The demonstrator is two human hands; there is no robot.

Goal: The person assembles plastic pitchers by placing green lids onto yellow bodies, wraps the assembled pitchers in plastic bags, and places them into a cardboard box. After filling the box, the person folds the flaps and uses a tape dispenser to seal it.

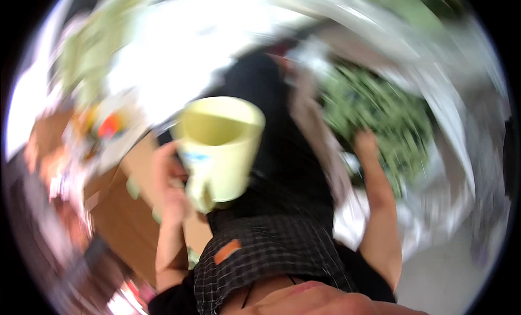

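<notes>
A pale yellow mug (pixel 230 166) is just right of the left hand (pixel 172 194); blur hides whether that hand grips it. The right hand (pixel 367 145) dips among green pieces (pixel 399 117) inside a plastic bag (pixel 460 152), its hold unclear.

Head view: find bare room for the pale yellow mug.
The pale grey floor at lower right looks bare, though blurred, bordered above by the white plastic bag. Crowded: that bag, holding green pieces, and the left side, with the brown cardboard box.
</notes>
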